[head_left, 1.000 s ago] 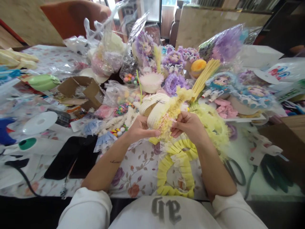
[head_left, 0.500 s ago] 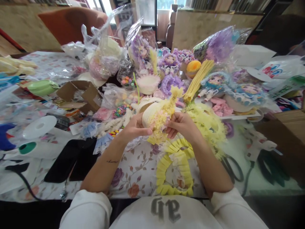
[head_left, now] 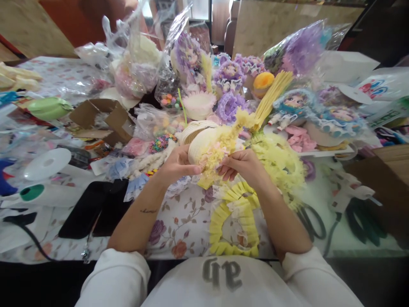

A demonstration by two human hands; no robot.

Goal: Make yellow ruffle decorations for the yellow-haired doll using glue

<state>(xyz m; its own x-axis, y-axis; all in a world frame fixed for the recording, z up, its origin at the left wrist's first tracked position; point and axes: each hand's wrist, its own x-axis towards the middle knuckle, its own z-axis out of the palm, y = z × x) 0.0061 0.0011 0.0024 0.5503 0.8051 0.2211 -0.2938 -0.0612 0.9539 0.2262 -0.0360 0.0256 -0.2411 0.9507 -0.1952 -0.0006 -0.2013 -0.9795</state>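
Observation:
My left hand (head_left: 179, 165) is closed around the side of a cream, rounded, bowl-shaped piece (head_left: 197, 147), thumb toward me. Fluffy yellow and pink ruffled trim (head_left: 214, 157) covers the near right side of that piece, and a length of it rises to the upper right. On the right edge, my right hand (head_left: 240, 165) pinches the trim between thumb and fingers. Below the hands, a pleated yellow ribbon (head_left: 219, 217) lies looped on the flowered cloth. Beside my right forearm spreads a pile of yellow-green tulle ruffle (head_left: 277, 166).
Dolls in purple (head_left: 229, 74) and blue (head_left: 292, 104) frills stand at the back. A hot glue gun (head_left: 347, 189) with its cable lies at right. Two dark phones (head_left: 84, 209), a white spool (head_left: 47, 164) and an open cardboard box (head_left: 102, 119) are at left.
The view has tilted down slightly. Both hands keep hold of the cream piece and its trim, with only a small shift of the fingers.

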